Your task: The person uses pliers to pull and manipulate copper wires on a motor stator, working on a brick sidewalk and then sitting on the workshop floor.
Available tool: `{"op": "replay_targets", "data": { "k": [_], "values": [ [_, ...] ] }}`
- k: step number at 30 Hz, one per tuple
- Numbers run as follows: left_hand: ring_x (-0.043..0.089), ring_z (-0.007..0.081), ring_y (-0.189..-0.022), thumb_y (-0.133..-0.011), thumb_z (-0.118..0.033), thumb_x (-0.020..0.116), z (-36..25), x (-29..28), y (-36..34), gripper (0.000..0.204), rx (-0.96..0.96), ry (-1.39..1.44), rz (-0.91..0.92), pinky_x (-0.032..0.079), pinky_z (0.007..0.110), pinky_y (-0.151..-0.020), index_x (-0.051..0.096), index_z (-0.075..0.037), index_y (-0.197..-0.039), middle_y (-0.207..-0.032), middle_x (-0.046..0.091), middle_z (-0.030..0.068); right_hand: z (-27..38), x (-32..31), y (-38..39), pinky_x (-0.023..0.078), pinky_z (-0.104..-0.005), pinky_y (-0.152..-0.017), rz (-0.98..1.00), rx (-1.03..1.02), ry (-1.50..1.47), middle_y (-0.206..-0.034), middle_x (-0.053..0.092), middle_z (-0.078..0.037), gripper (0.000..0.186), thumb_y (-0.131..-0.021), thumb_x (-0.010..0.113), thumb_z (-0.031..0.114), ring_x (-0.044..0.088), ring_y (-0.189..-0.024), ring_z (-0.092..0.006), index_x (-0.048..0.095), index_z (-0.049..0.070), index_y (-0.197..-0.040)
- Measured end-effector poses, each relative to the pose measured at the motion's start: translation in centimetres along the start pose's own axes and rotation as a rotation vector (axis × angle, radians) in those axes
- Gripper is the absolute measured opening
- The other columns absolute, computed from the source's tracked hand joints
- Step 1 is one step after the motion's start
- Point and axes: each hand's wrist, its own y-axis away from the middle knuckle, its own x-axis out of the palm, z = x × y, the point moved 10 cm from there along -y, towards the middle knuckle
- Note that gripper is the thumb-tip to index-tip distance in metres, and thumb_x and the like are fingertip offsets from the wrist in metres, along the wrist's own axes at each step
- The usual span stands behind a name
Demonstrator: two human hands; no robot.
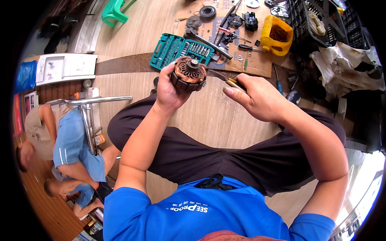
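My left hand (169,89) is closed around a motor armature (188,75), its copper windings and central shaft facing up. Closed fingers of my right hand (263,97) grip a slim hand tool with a yellow handle (232,82). The tool's thin dark end points left, close to the armature's right side; whether they touch I cannot tell. Just beyond the armature lies an opened teal socket set (167,50) with rows of metal sockets.
Farther off, a cardboard sheet (257,66) bears screwdrivers, a black ring and motor parts. A cut yellow jug (277,34) and a black crate (325,24) stand at far right. A green stool (114,12) is at far left; two people sit at left.
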Motion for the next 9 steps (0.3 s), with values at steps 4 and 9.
{"op": "replay_targets", "data": {
  "k": [4, 9],
  "values": [
    [0.063, 0.0333, -0.107, -0.096, -0.046, 0.039, -0.2, 0.9, 0.1, 0.054, 0.033, -0.085, 0.015, 0.056, 0.044, -0.085, 0.052, -0.005, -0.129, -0.125, 0.058, 0.0260, 0.1, 0.2, 0.3, 0.047, -0.0476, -0.080, 0.003, -0.007, 0.037, -0.088, 0.060, -0.026, 0.053, -0.098, 0.051, 0.049, 0.059, -0.090, -0.0443, 0.057, -0.004, -0.095],
    [0.060, 0.0356, -0.113, -0.091, -0.048, 0.048, 0.0, 2.2, 0.3, 0.061, 0.032, -0.186, 0.177, 0.052, 0.045, -0.095, 0.041, -0.011, -0.139, -0.133, 0.052, 0.0278, 0.6, 0.1, 0.5, 0.047, -0.0478, -0.083, -0.028, -0.045, 0.089, -0.095, 0.061, -0.026, 0.052, -0.097, 0.051, 0.050, 0.059, -0.095, -0.0427, 0.056, -0.002, -0.101]
  ]
}}
